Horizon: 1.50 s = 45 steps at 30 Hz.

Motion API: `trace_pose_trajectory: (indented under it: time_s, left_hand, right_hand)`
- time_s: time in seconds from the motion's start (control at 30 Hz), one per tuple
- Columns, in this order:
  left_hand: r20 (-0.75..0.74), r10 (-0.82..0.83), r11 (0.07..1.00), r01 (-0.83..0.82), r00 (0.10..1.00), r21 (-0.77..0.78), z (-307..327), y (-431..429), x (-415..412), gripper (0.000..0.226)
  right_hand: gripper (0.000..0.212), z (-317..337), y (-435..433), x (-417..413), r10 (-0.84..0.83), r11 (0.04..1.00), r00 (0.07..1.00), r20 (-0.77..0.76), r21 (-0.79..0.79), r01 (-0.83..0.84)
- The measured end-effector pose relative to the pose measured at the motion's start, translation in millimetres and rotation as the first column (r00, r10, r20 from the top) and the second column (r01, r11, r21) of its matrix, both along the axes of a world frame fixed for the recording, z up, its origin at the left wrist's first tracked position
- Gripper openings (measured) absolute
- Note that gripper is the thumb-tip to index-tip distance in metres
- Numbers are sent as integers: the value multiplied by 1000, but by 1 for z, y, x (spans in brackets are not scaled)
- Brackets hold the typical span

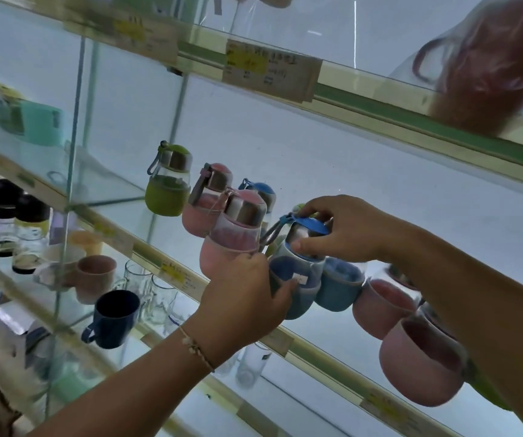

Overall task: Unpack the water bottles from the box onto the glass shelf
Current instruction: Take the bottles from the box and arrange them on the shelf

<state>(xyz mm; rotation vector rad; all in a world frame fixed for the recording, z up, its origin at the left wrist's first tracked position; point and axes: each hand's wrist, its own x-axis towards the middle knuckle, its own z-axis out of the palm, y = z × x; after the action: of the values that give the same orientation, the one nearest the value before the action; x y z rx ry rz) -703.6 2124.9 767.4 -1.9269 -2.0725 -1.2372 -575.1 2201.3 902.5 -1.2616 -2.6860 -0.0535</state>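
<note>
Shelf price tags (271, 69): blurred, illegible.

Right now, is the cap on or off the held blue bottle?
On: the cap sits atop the blue bottle, right hand gripping it. Tightness: cannot tell.

The left hand (244, 298) hides the bottom of the blue bottle (304, 263). The price tag (269, 67) above the right hand (345, 228) is blurry.

- Left hand (244, 298): a thin cord bracelet (195, 346) circles the wrist, tan in colour, strung with a few small pale beads.
- Right hand (345, 230): the thumbnail (296, 246) is short and plain.
- Forearms (146, 383): both bare as far as the frame's edge shows them.
</note>
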Motion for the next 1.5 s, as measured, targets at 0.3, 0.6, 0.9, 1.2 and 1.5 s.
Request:
trace_pose_trajectory:
  time_s: [0.3, 0.6, 0.9, 1.2, 1.5]
  left_hand:
    - [84, -57, 998, 58, 995, -11, -10, 4, 4, 62]
    - [159, -144, 984, 123, 977, 133, -3, -17, 24, 58]
    - [307, -256, 966, 233, 917, 110, 21, -60, 59, 64]
    - [307, -248, 968, 245, 919, 47, 28, -104, 113, 69]
    - [256, -267, 962, 271, 929, 21, 27, -127, 175, 65]
  right_hand:
    - [44, -10, -5, 11, 84, 996, 992, -95, 40, -81]
    - [57, 13, -38, 41, 61, 998, 981, -183, 27, -57]
    - [55, 27, -83, 86, 83, 996, 952, -296, 9, -84]
    - [53, 31, -123, 144, 95, 995, 935, -342, -5, -102]
    - [51, 25, -147, 210, 74, 997, 930, -359, 1, -79]
